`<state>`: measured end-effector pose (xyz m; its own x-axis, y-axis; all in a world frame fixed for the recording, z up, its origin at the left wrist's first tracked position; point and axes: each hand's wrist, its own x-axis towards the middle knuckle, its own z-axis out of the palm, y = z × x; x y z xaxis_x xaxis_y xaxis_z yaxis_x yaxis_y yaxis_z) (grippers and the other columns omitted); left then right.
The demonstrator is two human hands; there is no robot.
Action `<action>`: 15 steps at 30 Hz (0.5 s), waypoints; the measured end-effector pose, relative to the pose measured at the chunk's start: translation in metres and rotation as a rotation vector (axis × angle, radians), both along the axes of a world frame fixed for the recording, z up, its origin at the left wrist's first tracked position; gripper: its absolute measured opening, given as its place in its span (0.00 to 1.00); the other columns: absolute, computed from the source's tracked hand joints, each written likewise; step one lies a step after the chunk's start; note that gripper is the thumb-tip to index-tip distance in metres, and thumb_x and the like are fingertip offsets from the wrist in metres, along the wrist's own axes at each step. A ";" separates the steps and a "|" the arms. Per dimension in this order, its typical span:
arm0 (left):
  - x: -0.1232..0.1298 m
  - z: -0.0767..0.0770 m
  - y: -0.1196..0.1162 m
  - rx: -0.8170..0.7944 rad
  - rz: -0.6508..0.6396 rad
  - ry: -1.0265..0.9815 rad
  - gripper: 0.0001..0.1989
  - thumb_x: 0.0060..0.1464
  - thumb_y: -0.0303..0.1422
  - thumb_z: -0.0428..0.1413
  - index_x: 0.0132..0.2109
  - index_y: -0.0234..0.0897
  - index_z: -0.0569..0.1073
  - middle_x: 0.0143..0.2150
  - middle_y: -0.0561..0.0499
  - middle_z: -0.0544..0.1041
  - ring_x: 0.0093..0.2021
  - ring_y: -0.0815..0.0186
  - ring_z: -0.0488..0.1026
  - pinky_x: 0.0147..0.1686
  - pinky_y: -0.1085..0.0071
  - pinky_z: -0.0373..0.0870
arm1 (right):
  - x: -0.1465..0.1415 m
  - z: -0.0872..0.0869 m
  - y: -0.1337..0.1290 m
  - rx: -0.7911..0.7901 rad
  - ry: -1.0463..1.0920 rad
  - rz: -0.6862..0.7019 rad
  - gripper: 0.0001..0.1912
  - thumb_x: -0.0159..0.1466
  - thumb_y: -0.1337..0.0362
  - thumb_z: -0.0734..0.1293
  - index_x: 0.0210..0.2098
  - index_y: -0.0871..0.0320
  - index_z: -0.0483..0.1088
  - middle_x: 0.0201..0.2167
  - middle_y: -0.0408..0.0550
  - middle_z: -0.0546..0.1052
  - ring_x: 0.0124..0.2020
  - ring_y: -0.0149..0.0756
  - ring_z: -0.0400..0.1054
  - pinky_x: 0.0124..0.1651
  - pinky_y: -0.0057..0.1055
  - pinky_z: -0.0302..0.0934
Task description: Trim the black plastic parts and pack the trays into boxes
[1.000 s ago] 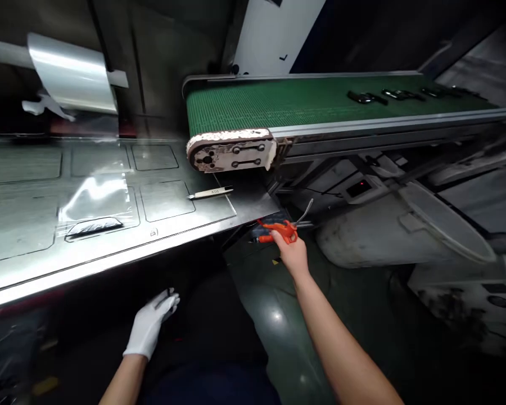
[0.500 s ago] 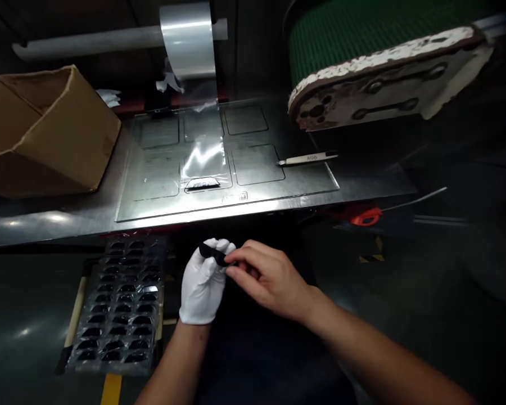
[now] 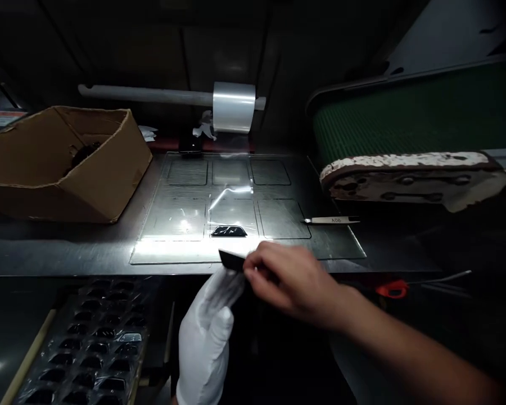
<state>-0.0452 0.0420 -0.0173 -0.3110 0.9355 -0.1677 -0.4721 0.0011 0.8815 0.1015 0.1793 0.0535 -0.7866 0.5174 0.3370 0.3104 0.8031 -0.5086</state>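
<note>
Right hand (image 3: 295,284), bare, fingers pinched on end of dark piece (image 3: 231,260), piece sticking out left of fingertips. Gloved left hand (image 3: 208,337) just below, palm up, fingers part open, tips right by piece; contact, cannot tell. Beyond fingers, second dark piece (image 3: 229,231) at edge of clear film (image 3: 231,211) on glass sheet (image 3: 181,219). Pen-like tool (image 3: 331,220) right of it, orange-handled tool (image 3: 392,289) further right of fingers, lower down.

The single view, from a camera worn on the head, faced forward and down across the shiny grey metal bench (image 3: 67,253), within arm's reach. The white-gloved left hand (image 3: 206,343) rose from the bottom edge; the right edge cut off the ribbed green conveyor belt (image 3: 396,124).
</note>
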 end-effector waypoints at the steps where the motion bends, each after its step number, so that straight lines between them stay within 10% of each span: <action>1: -0.004 0.001 0.002 0.005 0.004 0.003 0.23 0.65 0.43 0.59 0.63 0.44 0.76 0.63 0.41 0.77 0.62 0.48 0.76 0.63 0.55 0.74 | -0.007 0.006 0.018 0.102 -0.080 -0.039 0.08 0.73 0.63 0.62 0.40 0.58 0.71 0.33 0.45 0.76 0.29 0.30 0.67 0.31 0.28 0.56; 7: -0.015 -0.004 0.005 -0.111 0.029 -0.008 0.16 0.63 0.45 0.60 0.52 0.44 0.83 0.51 0.42 0.84 0.50 0.50 0.83 0.48 0.61 0.83 | -0.039 0.015 0.093 0.375 -0.578 -0.116 0.11 0.71 0.63 0.62 0.36 0.60 0.73 0.32 0.46 0.78 0.23 0.29 0.63 0.26 0.31 0.38; 15: -0.023 -0.001 0.012 -0.196 0.030 0.105 0.17 0.59 0.49 0.62 0.44 0.43 0.86 0.43 0.42 0.85 0.43 0.51 0.84 0.44 0.60 0.84 | -0.048 -0.003 0.099 0.291 -0.610 -0.115 0.11 0.73 0.60 0.63 0.39 0.59 0.74 0.34 0.48 0.80 0.27 0.35 0.70 0.27 0.31 0.47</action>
